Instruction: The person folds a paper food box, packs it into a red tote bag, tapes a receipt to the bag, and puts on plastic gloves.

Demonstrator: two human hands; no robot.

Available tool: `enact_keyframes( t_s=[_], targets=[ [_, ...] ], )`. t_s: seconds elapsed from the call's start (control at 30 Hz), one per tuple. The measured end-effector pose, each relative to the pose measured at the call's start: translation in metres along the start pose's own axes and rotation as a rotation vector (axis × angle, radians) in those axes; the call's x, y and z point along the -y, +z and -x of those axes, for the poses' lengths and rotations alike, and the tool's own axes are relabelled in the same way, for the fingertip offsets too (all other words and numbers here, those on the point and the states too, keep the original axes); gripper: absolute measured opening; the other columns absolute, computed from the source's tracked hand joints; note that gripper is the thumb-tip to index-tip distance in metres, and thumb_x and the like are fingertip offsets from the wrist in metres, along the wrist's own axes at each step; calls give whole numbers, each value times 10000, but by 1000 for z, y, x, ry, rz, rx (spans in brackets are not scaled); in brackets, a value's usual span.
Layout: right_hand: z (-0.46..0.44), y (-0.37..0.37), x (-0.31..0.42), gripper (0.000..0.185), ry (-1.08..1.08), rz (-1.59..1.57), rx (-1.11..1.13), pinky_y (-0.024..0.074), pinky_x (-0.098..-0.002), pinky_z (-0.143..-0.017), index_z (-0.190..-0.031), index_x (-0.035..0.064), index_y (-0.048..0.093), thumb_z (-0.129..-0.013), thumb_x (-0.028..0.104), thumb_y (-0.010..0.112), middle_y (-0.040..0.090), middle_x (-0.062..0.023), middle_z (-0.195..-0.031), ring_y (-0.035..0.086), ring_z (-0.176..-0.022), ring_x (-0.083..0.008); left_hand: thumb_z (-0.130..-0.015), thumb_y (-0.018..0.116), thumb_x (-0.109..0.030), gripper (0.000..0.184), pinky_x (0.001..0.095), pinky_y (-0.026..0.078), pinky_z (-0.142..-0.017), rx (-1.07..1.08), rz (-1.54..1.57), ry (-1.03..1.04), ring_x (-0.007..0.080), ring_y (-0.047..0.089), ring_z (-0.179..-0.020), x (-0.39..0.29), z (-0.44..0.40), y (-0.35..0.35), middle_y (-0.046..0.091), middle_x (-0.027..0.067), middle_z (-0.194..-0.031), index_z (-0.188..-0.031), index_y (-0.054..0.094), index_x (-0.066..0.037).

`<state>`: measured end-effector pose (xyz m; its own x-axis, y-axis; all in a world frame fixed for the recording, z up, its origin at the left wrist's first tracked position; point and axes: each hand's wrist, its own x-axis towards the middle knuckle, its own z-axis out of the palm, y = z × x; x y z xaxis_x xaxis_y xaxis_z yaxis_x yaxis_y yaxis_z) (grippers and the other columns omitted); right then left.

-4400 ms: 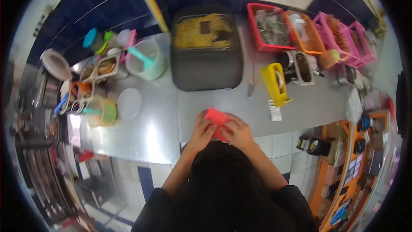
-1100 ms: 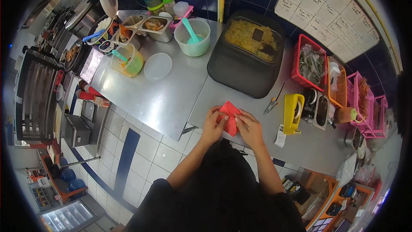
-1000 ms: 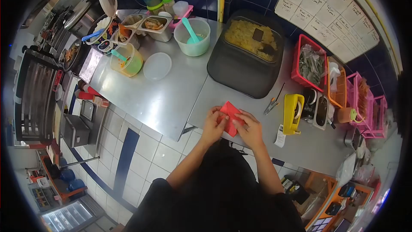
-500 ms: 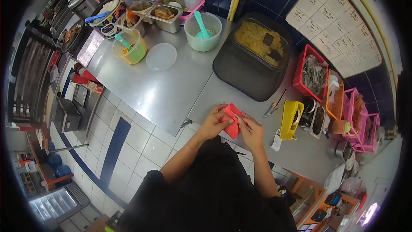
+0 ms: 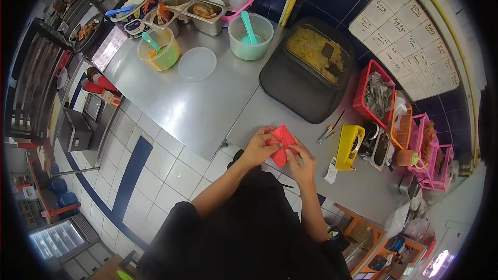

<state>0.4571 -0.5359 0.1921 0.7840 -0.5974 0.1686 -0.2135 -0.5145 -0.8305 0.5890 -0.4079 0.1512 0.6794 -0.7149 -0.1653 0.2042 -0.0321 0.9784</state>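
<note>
Around 4 o'clock from the middle of my feed, just off centre, is the folded red paper [image 5: 283,134], or at least something thin and papery, since I can't swear to the material. What stands out is that it's creased already, with a pinched-in waist and pointy ends top and bottom, so it's not lying flat.

Left hand [image 5: 257,148] has it nipped at the left side, thumb stretched across the front. Right hand [image 5: 304,163] is bunched in narrow on the other side, thumb and fingertips on the edge. So both are busy, and I'd guess the creases would spring open if either one eased off. Can't tell from up here whether the paper touches the steel counter [image 5: 171,96] or hangs just over its near edge.

Going round the clock from the paper: black tray [image 5: 288,85] at 1, red basket [image 5: 360,105] at 2, yellow tape dispenser [image 5: 344,150] at 3 with a white slip [image 5: 331,171] beside it, and a round pale lid [image 5: 197,64] between 10 and 11. Neither hand is touching any of those.
</note>
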Motion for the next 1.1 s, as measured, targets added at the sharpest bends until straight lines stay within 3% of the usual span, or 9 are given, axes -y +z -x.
enact_keyframes(
  t_s=[0.17, 0.4, 0.5, 0.67, 0.77, 1.0, 1.1],
  targets=[
    [0, 4, -18, 217, 148, -186, 11, 537, -364, -955, -1023, 30, 733, -859, 169, 769, 691, -249, -1205, 697, -1111, -322, -861, 763, -140, 154, 413, 462, -1029, -22, -122, 72, 344, 518, -1287, 5, -1, 3, 490, 235, -1404, -906, 718, 0],
    [-20, -12, 16, 245, 148, 69, 160, 557, -346, -828, -1057, 53, 735, -863, 199, 763, 705, -163, -1184, 714, -968, -291, -875, 745, -88, 99, 396, 455, -1018, -81, -187, 99, 305, 518, -1244, 14, -5, 8, 507, 188, -1359, -891, 701, -1],
    [-23, -11, 22, 246, 155, 108, 191, 552, -350, -810, -1067, 65, 739, -861, 198, 761, 696, -130, -1172, 699, -964, -284, -870, 733, -86, 112, 424, 477, -1009, -94, -241, 123, 355, 524, -1269, 12, -5, 10, 505, 236, -1375, -908, 691, 10],
    [-30, -7, 22, 219, 228, 139, 246, 541, -372, -834, -1046, 58, 742, -865, 180, 752, 677, -122, -1097, 676, -972, -280, -900, 687, -65, 98, 424, 470, -1017, -67, -212, 100, 360, 513, -1277, 6, -3, 8, 475, 240, -1395, -941, 668, 22],
    [-32, -2, 31, 198, 284, 204, 218, 528, -350, -801, -1012, 35, 734, -838, 120, 778, 671, -125, -1016, 662, -872, -258, -912, 655, -91, 120, 439, 453, -1038, -57, -193, 132, 385, 501, -1277, 10, -4, 7, 442, 260, -1416, -949, 655, 24],
    [-28, 4, 20, 225, 251, 126, 236, 528, -392, -854, -1015, 36, 725, -866, 201, 760, 672, -150, -1094, 670, -984, -295, -825, 679, -207, 266, 483, 409, -1091, 56, -406, 256, 462, 398, -1384, 7, 1, -4, 385, 329, -1466, -985, 671, 5],
    [-30, -1, 34, 256, 219, 101, 223, 531, -394, -846, -1007, 17, 712, -875, 231, 760, 673, -159, -1113, 670, -994, -292, -808, 727, -239, 297, 489, 396, -1106, 193, -470, 216, 467, 341, -1434, -5, -2, -24, 350, 333, -1510, -990, 688, -8]
  ],
)
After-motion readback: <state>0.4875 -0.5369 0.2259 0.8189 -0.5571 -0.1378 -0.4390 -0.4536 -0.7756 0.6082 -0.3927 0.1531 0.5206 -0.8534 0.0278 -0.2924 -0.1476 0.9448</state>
